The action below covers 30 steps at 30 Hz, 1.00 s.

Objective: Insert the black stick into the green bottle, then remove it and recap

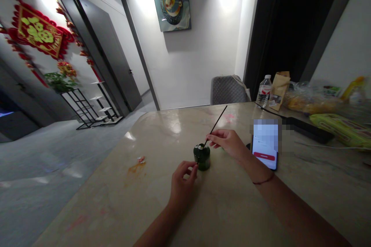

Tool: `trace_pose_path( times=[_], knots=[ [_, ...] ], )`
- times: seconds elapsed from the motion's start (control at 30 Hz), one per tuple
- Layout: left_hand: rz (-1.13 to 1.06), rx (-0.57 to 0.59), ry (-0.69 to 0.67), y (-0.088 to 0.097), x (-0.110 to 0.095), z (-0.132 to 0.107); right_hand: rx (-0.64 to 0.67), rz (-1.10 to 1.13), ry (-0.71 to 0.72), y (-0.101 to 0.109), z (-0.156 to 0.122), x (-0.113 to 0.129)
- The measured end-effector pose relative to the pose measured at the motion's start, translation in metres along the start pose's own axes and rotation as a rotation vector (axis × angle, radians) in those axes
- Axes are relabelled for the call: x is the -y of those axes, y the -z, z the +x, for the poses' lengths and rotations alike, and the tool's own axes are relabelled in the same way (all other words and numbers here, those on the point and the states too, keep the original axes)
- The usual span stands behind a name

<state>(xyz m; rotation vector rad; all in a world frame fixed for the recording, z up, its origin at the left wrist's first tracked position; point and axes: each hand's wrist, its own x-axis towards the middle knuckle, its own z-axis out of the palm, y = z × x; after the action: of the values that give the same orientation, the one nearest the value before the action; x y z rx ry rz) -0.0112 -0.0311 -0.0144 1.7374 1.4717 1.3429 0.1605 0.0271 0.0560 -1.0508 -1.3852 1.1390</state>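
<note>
A small, dark green glass bottle (202, 157) stands upright on the table (162, 200). My left hand (183, 181) is at its lower left side, the fingers curled and the tips touching the glass. Above the bottle's mouth, my right hand (226, 142) pinches a thin black stick (218, 120). The stick slants up to the right, and its lower end is at the opening; how far it reaches inside is hard to see. A dark band circles my right wrist.
A lit phone (264, 146) stands right of my right forearm. Behind it are a water bottle (264, 92), a paper bag (279, 90), a black power strip (308, 129) and a yellow-green package (342, 129). A small crumpled scrap (141, 159) lies left. A grey chair (227, 90) is beyond.
</note>
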Motion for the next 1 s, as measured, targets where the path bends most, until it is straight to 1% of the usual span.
trace_pose_path(
  times=[0.13,0.27,0.33,0.5,0.6,0.73,0.83,1.0],
  knots=[
    [0.000,-0.002,0.012,0.000,0.000,0.000,-0.104,0.051,0.026,0.007,0.001,0.007],
    [-0.027,0.017,0.070,0.000,-0.001,0.000,-0.134,0.118,0.032,0.011,0.001,0.012],
    [-0.053,0.021,0.111,0.000,-0.002,0.000,-0.173,0.160,0.040,0.015,0.001,0.015],
    [-0.112,0.022,0.197,0.001,-0.003,0.001,-0.412,0.281,0.089,0.029,0.002,0.019],
    [-0.123,0.020,0.216,0.001,-0.003,0.003,-0.471,0.275,0.121,0.031,0.003,0.019],
    [-0.119,0.005,0.213,0.002,-0.004,0.004,-0.472,0.160,0.155,0.026,0.003,0.015],
    [-0.117,0.006,0.209,0.003,-0.005,0.004,-0.437,0.067,0.136,0.018,0.003,0.011],
    [-0.121,0.024,0.211,0.003,-0.004,0.005,-0.293,-0.014,0.084,0.006,0.004,0.000]
  ],
)
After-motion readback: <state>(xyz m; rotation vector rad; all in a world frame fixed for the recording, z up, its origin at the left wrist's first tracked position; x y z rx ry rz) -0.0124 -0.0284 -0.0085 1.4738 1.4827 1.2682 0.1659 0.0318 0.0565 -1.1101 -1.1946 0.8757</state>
